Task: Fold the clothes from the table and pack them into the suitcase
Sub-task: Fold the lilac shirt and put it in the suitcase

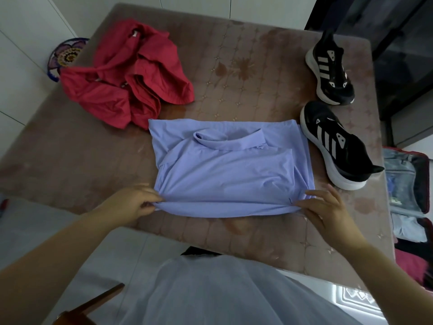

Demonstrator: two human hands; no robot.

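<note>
A lilac, soft-knit roll-neck top (225,167) lies folded into a rough rectangle on the brown flower-patterned table (246,66), collar turned to the far side. The left hand (131,202) pinches the top's near-left corner, thumb and curled fingers closed on the doubled hem. The right hand (325,207) pinches the near-right corner the same way, with its other fingers loosely spread over the cloth's edge.

Just right of the top, almost touching its far-right corner, stands a black trainer with a white sole and three white stripes (337,146). Its pair, a second black three-striped trainer (330,73), sits farther off, beyond the top and to its right. Neither shoe shows any readable wording.

Beyond the top to its left, touching its far-left corner, lies a crumpled red garment (121,76). It carries a small white label (134,34) that is too small to read.

Well right of the top, past the table's edge and lower, an open dark-red suitcase with grey-blue lining (407,184) holds pale blue fabric (407,228).

Far left of the top, behind the red garment, a round painted plate (65,55) shows in part. Nearer than the top are the person's pale shirt (222,289) and a brown wooden chair part (93,303).
</note>
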